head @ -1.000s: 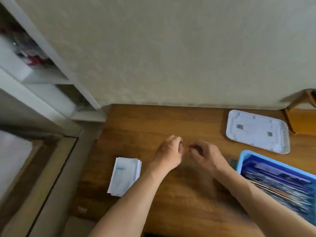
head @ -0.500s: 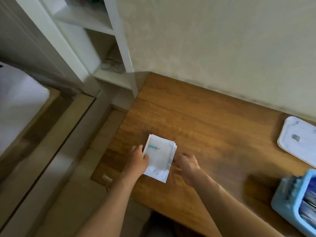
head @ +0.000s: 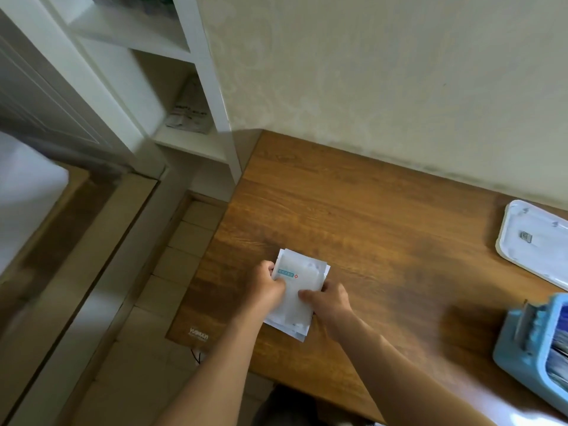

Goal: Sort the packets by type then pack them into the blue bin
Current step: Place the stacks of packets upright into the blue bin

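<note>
The left hand [head: 266, 287] and right hand [head: 331, 302] are each gripping a side of the white packets [head: 302, 272], which are sitting between them over the bench [head: 368, 229]. Squaring the edges and pinching firmly is looking wise, the blue bin [head: 522, 342] sitting well beyond the right hand.

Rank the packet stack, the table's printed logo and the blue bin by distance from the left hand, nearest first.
1. packet stack, held by the left hand.
2. printed logo, table's near-left corner.
3. blue bin, far right.
</note>
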The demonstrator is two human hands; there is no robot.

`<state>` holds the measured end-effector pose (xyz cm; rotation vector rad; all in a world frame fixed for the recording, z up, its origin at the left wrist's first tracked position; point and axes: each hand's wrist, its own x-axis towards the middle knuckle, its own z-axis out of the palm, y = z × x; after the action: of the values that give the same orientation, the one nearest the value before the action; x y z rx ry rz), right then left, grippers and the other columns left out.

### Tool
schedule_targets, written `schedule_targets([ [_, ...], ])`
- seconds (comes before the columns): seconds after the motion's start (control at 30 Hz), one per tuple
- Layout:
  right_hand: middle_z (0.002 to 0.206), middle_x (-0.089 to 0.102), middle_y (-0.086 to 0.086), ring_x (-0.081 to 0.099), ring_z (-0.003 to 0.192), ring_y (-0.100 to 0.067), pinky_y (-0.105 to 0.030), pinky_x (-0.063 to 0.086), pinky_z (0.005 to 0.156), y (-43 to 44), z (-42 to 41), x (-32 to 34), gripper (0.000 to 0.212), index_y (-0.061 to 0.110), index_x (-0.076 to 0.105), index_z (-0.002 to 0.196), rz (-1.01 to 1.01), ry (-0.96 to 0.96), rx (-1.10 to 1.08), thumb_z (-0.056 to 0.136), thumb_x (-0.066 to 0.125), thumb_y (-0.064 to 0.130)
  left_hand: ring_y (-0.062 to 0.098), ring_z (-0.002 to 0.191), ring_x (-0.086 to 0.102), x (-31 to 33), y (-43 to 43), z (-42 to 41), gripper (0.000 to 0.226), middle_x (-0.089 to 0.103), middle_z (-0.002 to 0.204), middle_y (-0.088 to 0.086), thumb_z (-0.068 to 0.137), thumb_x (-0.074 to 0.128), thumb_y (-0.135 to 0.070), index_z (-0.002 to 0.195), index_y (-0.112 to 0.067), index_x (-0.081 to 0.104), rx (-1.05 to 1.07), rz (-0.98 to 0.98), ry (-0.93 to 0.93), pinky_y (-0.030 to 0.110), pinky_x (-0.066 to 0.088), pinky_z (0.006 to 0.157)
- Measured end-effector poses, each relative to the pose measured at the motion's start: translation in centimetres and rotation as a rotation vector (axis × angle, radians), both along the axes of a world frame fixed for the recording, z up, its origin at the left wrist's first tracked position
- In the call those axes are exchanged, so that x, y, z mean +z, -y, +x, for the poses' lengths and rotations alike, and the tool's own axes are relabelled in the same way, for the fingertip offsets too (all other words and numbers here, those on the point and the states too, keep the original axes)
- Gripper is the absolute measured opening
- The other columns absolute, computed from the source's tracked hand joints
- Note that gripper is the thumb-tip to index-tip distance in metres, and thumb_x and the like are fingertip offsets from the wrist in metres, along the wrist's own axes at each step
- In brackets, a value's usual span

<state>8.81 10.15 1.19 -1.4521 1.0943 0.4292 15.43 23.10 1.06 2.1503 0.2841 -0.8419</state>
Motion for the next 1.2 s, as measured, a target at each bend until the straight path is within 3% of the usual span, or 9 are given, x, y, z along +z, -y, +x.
schedule_targets([
  [0.1,0.097,0.071,0.002,0.071,0.084,-0.015,-0.032,0.062,0.065,-0.4,-0.4,0.1,0.035,0.015,0.063,0.111,-0.075,0.068,0.018,0.082,0.082,0.018,0.013,0.101,0.059,-0.3,-0.1,0.0,0.022,0.06,0.117,-0.002,0.101,0.062,-0.018,0.119,-0.022,0.051,0.057,-0.052,-0.042,0.022,0.05,0.069],
  [0.23,0.102,0.07,-0.001,0.072,0.088,-0.019,-0.039,0.064,0.072,-0.3,-0.3,0.3,0.041,0.018,0.06,0.114,-0.04,0.102,-0.026,0.081,0.084,0.025,0.02,0.107,0.064,-0.4,0.2,-0.1,0.032,0.061,0.122,0.003,0.099,0.065,-0.023,0.125,-0.025,0.048,0.166,-0.11,-0.156,0.044,0.057,0.093],
  [0.37,0.106,0.068,-0.007,0.071,0.091,-0.027,-0.05,0.063,0.078,0.2,-0.2,0.6,0.048,0.018,0.053,0.115,0.071,0.081,-0.095,0.08,0.085,0.019,0.018,0.099,0.064,0.0,1.1,-0.8,0.038,0.062,0.116,0.003,0.096,0.07,-0.022,0.126,-0.025,0.047,0.235,-0.197,-0.248,0.041,0.058,0.085],
  [0.53,0.106,0.073,-0.005,0.072,0.094,-0.025,-0.049,0.062,0.081,2.5,-0.3,1.9,0.044,0.022,0.06,0.118,0.094,0.181,-0.112,0.082,0.081,0.008,0.011,0.094,0.063,1.5,3.2,-0.4,0.034,0.064,0.112,-0.002,0.094,0.069,-0.015,0.123,-0.023,0.053,0.202,-0.246,-0.141,0.031,0.055,0.073],
  [0.7,0.101,0.077,-0.008,0.076,0.088,-0.027,-0.044,0.063,0.073,7.3,-0.6,6.3,0.035,0.016,0.067,0.112,0.16,0.352,-0.208,0.083,0.075,-0.002,0.01,0.092,0.066,5.7,7.5,0.9,0.033,0.067,0.108,-0.004,0.091,0.075,-0.026,0.117,-0.027,0.056,0.052,-0.299,0.004,0.036,0.06,0.082],
  [0.83,0.106,0.076,-0.014,0.075,0.092,-0.031,-0.048,0.063,0.08,11.7,-1.7,10.3,0.034,0.012,0.066,0.114,0.141,0.484,-0.239,0.084,0.073,-0.003,0.018,0.093,0.069,9.9,12.2,0.8,0.034,0.067,0.105,-0.002,0.085,0.077,-0.046,0.103,-0.028,0.054,-0.087,-0.37,0.022,0.047,0.061,0.087],
  [0.97,0.108,0.074,-0.007,0.075,0.09,-0.019,-0.032,0.062,0.072,16.7,-4.1,14.8,0.037,0.02,0.062,0.114,-0.01,0.575,-0.229,0.083,0.08,0.009,0.022,0.101,0.066,13.9,17.8,-0.5,0.043,0.064,0.111,0.003,0.087,0.071,-0.059,0.111,-0.031,0.05,-0.302,-0.433,0.04,0.05,0.059,0.091],
  [1.07,0.108,0.073,-0.002,0.073,0.096,-0.018,-0.037,0.061,0.083,20.7,-7.0,17.9,0.041,0.027,0.061,0.113,-0.152,0.596,-0.242,0.08,0.085,0.023,0.025,0.102,0.068,16.3,22.9,-2.3,0.04,0.066,0.114,0.008,0.092,0.07,-0.053,0.115,-0.026,0.051,-0.411,-0.52,0.028,0.052,0.06,0.09],
  [1.2,0.099,0.075,-0.001,0.074,0.089,-0.017,-0.031,0.062,0.072,26.7,-12.3,20.4,0.038,0.025,0.065,0.108,-0.276,0.634,-0.325,0.078,0.086,0.015,0.024,0.103,0.07,18.3,29.5,-6.4,0.027,0.069,0.114,0.009,0.097,0.069,-0.035,0.115,-0.021,0.055,-0.484,-0.669,-0.017,0.049,0.059,0.091],
])
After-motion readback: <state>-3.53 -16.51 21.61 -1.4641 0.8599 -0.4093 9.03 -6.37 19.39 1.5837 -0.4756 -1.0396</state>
